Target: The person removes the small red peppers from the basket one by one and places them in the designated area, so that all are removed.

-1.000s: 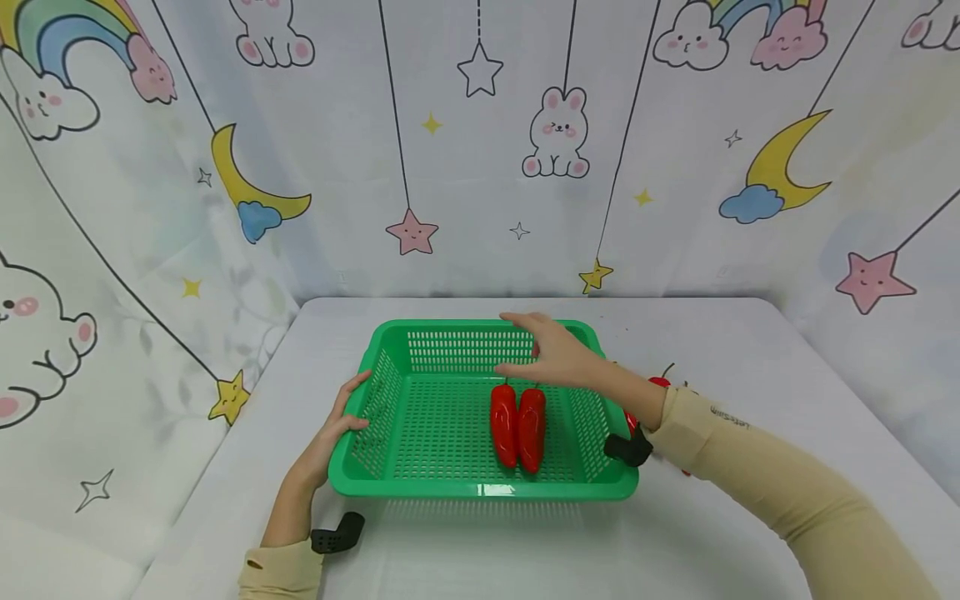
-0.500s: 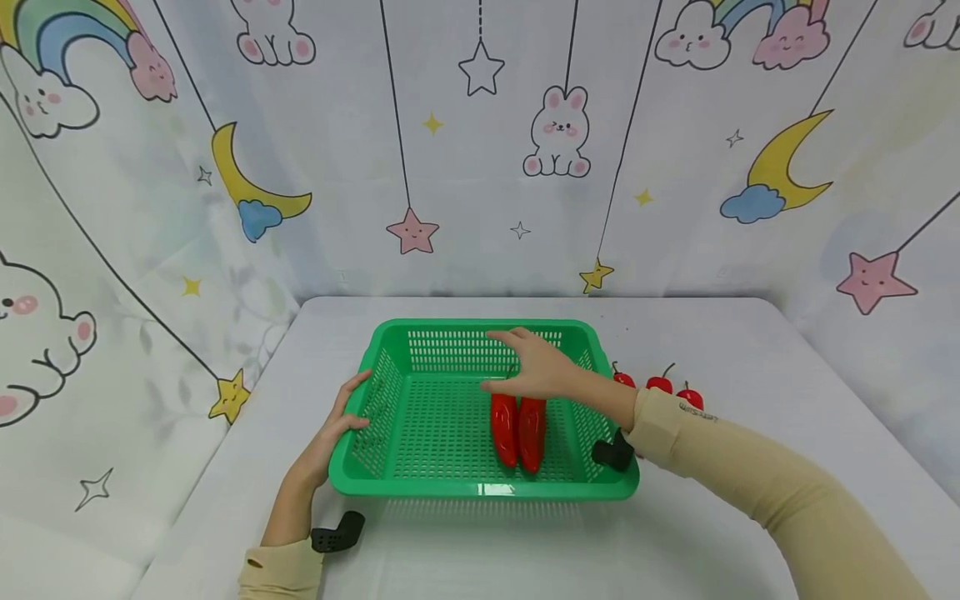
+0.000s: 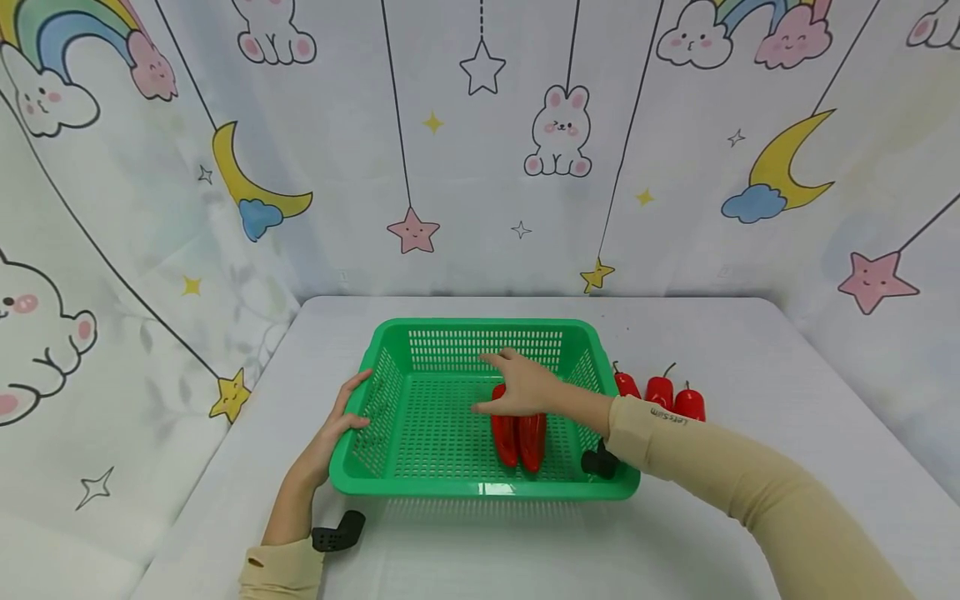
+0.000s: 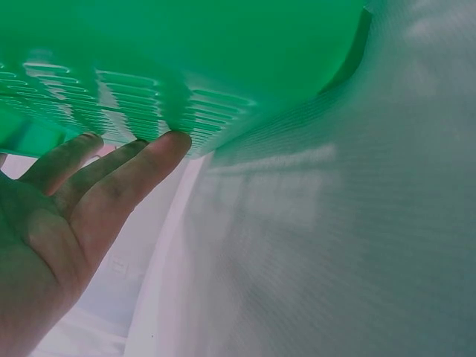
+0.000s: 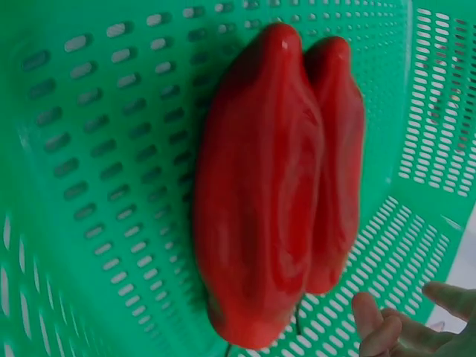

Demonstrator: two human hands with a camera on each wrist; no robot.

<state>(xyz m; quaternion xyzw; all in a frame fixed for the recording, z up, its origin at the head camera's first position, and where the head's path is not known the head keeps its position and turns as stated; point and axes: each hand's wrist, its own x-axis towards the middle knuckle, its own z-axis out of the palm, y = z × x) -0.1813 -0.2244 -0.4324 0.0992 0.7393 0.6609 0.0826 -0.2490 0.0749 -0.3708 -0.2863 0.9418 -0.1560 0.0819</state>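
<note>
Two glossy red peppers lie side by side on the floor of a green plastic basket. My right hand hovers over their upper ends, thumb and fingers spread, nothing in its grasp. In the right wrist view its fingers appear at the lower right, apart from the peppers. On the basket's left side my left hand holds the rim, thumb and a finger over it. The left wrist view shows other fingers against the slotted outer wall, with the thumb hidden there.
Right of the basket, three more red peppers with stems lie on the white table, partly covered by the right sleeve. A patterned curtain hangs behind the table. Both wrists carry a black device.
My right hand has moved down and left, from the basket's back rim to over the two peppers. The peppers outside show more from under the sleeve. The left hand and basket stay put.
</note>
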